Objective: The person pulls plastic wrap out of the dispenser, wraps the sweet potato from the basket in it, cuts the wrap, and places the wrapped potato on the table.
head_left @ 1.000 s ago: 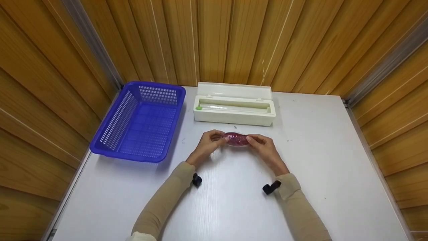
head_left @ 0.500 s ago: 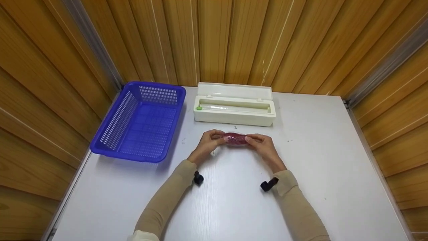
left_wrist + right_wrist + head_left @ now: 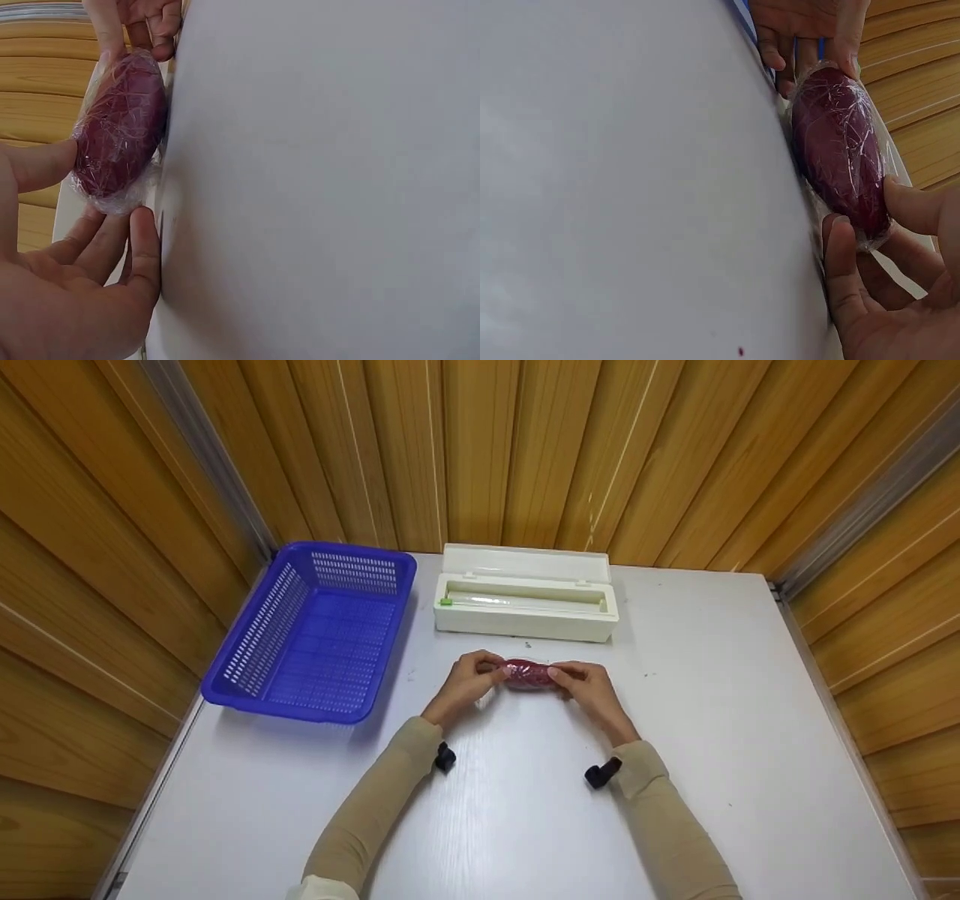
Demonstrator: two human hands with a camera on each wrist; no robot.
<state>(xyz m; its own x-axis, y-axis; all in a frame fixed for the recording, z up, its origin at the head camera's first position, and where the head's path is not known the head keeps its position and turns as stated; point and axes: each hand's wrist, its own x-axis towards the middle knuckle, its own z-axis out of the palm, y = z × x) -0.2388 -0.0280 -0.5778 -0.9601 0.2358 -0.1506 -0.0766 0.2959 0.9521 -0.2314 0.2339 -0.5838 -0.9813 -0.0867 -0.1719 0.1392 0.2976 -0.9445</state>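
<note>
Both ends of a film-wrapped purple sweet potato pinched on the white desk, left hand and right hand grasping it just before the wrap box. Could tear or loosen the film if tugged too hard.

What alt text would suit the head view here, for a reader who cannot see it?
Two hands, left hand and right hand, grip the ends of a film-wrapped purple sweet potato on a white table. Behind it sits an open cling-film dispenser, with a blue basket to the left.
</note>
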